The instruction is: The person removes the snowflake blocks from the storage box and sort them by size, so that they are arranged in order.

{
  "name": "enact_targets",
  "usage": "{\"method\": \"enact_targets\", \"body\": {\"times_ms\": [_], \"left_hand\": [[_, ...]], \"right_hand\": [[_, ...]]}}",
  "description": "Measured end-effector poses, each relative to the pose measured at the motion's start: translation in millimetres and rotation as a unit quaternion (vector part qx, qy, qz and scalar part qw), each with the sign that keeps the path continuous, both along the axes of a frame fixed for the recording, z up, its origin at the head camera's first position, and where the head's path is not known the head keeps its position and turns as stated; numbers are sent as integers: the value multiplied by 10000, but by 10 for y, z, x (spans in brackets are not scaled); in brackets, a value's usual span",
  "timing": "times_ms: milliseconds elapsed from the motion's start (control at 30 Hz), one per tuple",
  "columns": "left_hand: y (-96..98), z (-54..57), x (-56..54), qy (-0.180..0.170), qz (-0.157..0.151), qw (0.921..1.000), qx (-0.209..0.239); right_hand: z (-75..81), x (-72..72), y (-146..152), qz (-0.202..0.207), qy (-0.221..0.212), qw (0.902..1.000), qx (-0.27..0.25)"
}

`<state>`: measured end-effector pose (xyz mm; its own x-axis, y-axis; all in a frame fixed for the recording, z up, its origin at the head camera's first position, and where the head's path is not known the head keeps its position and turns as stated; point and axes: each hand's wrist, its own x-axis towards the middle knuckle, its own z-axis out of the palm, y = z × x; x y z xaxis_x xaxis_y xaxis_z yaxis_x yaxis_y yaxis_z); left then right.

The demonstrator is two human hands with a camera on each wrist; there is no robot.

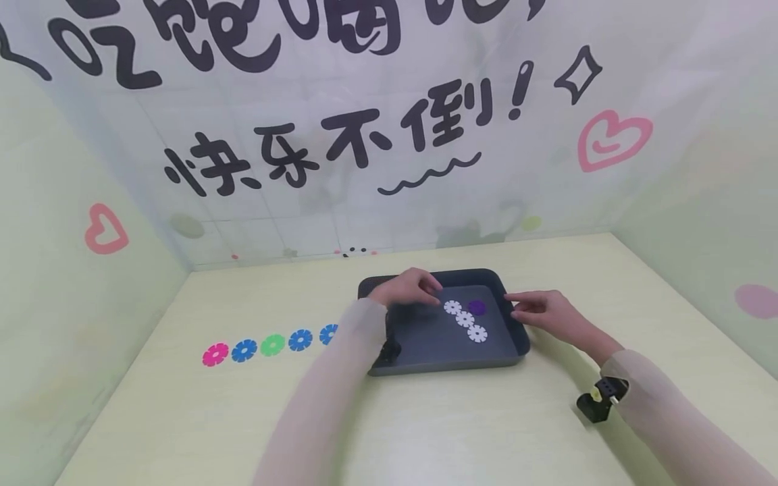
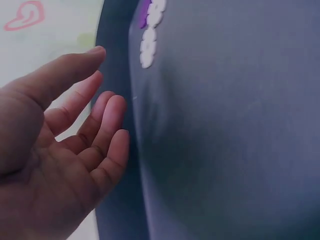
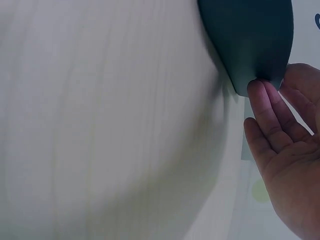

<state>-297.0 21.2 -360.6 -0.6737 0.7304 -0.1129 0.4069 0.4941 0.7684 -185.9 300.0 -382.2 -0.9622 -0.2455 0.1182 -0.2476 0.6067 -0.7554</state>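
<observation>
A dark grey tray (image 1: 450,363) stands on the table. In it lie three white slotted plastic discs (image 1: 464,319) in a slanting row, and a purple disc (image 1: 477,308) beside them. My left hand (image 1: 408,287) hovers over the tray's left part; the left wrist view shows its fingers loosely bent with nothing between them. At the right side my right hand (image 1: 550,316) holds the tray's rim. In the right wrist view its fingertips (image 3: 257,90) touch the tray's outer wall, with another digit at the rim's other side.
Left of the tray, a row of slotted discs lies on the table (image 1: 182,418): pink (image 1: 215,354), blue (image 1: 244,350), green (image 1: 273,345), and more blue (image 1: 300,339). My left sleeve (image 1: 328,378) partly covers the row's right end. A printed wall (image 1: 340,202) rises behind.
</observation>
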Motion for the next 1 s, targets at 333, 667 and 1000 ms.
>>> {"method": "enact_targets", "body": {"times_ms": [333,667,1000], "left_hand": [[238,-151,2,-317,589,9977,-133],[335,-173,33,-451,801,9954,-251],[382,-218,12,-367,716,9961,-365]], "right_hand": [[8,11,-13,-29,17,10000,-13],[-17,-1,-14,-22,-53,10000,-69],[-10,10,-13,-47,-13,10000,-68]]}}
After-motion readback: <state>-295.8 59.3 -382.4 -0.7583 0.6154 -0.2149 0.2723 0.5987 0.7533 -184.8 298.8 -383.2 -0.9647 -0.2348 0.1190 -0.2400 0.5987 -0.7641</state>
